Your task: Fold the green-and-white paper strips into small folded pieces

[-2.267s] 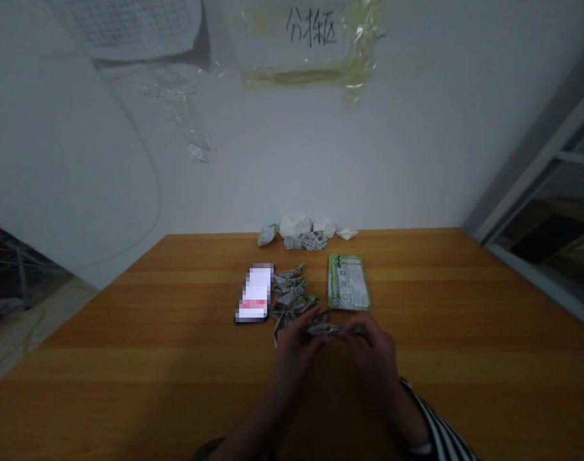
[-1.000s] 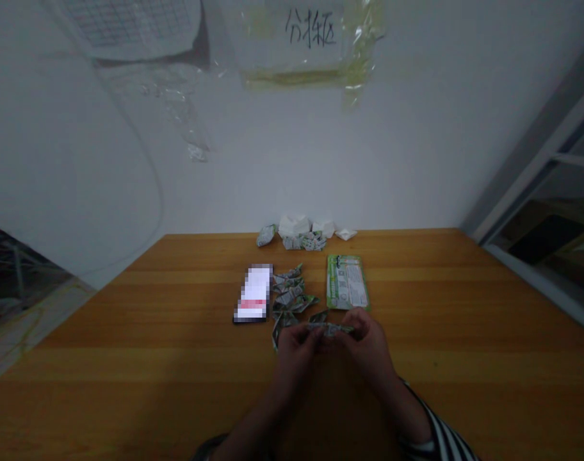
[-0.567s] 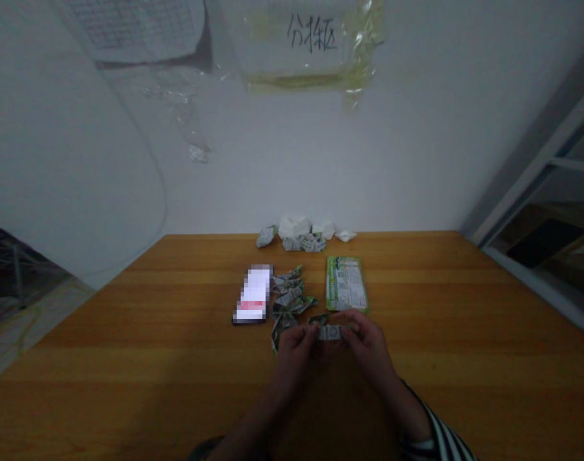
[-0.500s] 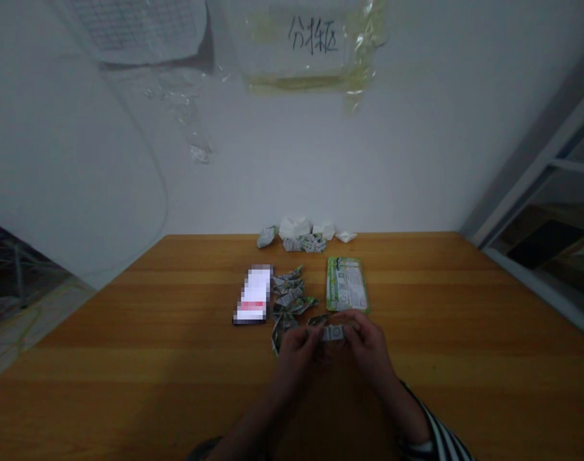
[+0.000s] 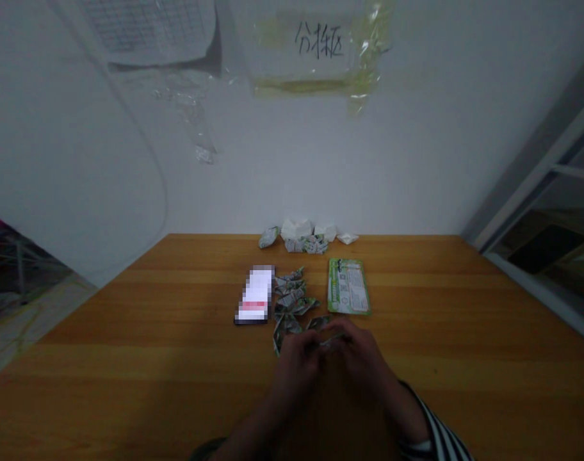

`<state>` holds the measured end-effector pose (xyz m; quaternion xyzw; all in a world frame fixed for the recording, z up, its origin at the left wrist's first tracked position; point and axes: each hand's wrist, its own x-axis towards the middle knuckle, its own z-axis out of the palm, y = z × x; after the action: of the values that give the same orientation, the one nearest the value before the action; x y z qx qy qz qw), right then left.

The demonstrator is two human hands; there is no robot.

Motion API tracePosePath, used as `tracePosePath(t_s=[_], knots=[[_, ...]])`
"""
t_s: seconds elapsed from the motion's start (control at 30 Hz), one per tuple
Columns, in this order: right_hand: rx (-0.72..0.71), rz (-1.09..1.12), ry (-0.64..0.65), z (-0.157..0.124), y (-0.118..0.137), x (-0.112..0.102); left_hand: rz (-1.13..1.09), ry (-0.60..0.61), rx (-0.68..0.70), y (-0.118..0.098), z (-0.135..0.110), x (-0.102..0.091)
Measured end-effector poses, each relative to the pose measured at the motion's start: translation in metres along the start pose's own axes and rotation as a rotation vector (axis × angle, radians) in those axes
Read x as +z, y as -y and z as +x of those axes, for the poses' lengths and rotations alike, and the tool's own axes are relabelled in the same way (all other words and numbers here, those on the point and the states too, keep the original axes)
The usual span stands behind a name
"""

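Note:
Between my two hands is a small folded piece of printed paper (image 5: 331, 340), seen nearly edge-on as a thin pale strip. My left hand (image 5: 299, 358) pinches its left end, and my right hand (image 5: 358, 351) grips the right end with the fingers curled over it. Just beyond my hands lie several folded printed-paper pieces (image 5: 290, 301), grey and green, in a loose column. One more folded piece (image 5: 317, 322) sits right behind my fingertips, partly hidden by them.
Left of the folded pieces lies a phone (image 5: 255, 294) with a blurred lit screen. A green-and-white printed packet (image 5: 348, 286) is flat on the wooden table (image 5: 152, 358) to the right. Crumpled white paper (image 5: 296, 229) and printed wads (image 5: 269, 237) line the wall.
The paper strip has turned from showing its printed face to nearly edge-on. My hands have drawn slightly closer together, and my right fingers have curled over it more.

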<state>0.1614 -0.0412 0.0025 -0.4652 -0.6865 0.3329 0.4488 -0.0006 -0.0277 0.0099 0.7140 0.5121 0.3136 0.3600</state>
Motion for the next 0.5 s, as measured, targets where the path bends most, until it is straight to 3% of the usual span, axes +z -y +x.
tracePosePath(t_s=[0.13, 0.23, 0.33, 0.43, 0.5], knots=[[0.045, 0.007, -0.094, 0.0, -0.008, 0.011, 0.113, -0.06, 0.134, 0.0, 0.0, -0.004], [-0.014, -0.155, -0.132, 0.0, -0.016, 0.012, 0.2, -0.236, 0.249, -0.002, 0.0, -0.008], [-0.117, -0.441, -0.211, 0.004, -0.025, -0.001, 0.251, -0.39, 0.346, -0.007, 0.0, -0.01], [-0.146, -0.692, -0.291, 0.01, -0.036, -0.022, 0.259, -0.394, 0.37, -0.01, -0.001, -0.009], [-0.142, -0.814, -0.273, 0.015, -0.045, -0.034, 0.268, -0.353, 0.371, -0.011, -0.003, -0.007]])
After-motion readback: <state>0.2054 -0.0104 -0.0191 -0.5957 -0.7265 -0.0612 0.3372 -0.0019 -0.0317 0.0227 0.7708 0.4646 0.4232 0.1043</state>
